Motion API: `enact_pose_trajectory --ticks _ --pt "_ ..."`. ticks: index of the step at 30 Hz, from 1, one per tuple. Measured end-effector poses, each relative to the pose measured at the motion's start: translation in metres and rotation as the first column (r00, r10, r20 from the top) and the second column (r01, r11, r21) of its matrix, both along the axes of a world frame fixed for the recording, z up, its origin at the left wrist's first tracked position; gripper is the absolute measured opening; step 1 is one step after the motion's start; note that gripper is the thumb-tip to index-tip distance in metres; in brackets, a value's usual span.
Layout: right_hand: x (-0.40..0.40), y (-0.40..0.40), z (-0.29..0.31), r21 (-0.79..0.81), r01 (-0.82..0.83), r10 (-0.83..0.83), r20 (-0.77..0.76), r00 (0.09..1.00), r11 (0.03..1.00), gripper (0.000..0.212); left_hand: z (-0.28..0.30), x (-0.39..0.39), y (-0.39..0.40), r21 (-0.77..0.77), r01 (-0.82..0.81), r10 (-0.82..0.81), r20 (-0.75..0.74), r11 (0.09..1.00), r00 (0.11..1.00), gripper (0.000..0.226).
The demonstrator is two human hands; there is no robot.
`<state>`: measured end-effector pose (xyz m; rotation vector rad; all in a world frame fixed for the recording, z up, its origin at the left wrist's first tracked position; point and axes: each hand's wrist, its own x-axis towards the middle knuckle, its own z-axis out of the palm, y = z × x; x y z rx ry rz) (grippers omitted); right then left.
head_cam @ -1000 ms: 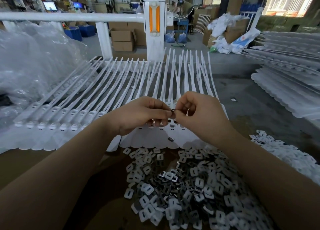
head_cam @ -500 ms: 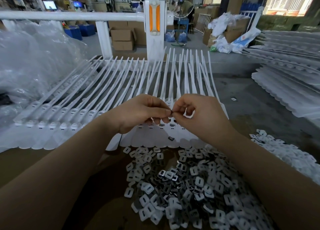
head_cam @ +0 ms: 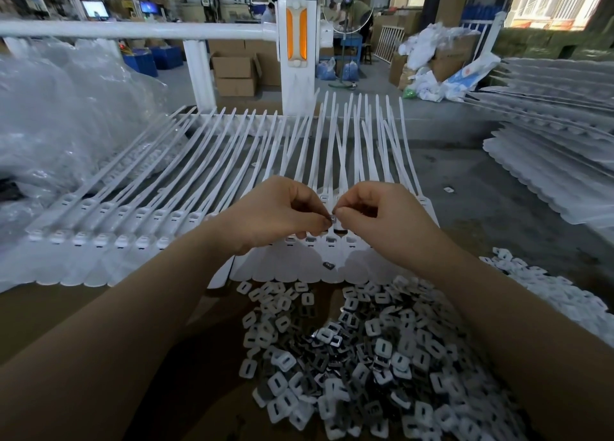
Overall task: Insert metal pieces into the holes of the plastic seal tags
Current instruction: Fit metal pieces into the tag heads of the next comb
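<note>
Above the row of plastic seal tags, left hand and right hand meet, fingertips pinching one small metal piece between them. Judged light, rigid, slippery; best gripped by its edges. Loose pieces heaped nearer.

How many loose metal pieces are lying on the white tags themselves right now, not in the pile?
1: a dark metal piece lies on the white seal tags, just below the hands. Another is pinched between the left hand and right hand. The hands may hide more.
</note>
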<state>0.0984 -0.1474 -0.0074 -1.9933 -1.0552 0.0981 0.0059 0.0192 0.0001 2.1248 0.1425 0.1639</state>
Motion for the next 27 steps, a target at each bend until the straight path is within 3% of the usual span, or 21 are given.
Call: enact_pose_trajectory --ticks 11,19,27 --pt "-0.001 -0.004 0.005 0.069 -0.052 0.063 -0.168 0.984 0.996 0.019 0.003 0.0 -0.007 0.029 -0.018 0.016 0.064 0.999 0.998 0.006" --pt "0.003 -0.003 0.003 0.001 0.02 -0.02 -0.144 0.989 1.0 0.015 0.001 0.0 -0.006 0.087 0.004 -0.01 0.077 0.996 0.997 0.009" --pt "0.012 -0.006 0.001 -0.301 0.176 -0.214 -0.099 0.972 0.937 0.006 -0.008 0.0 -0.001 0.331 -0.03 0.025 0.019 0.943 1.0 0.014"
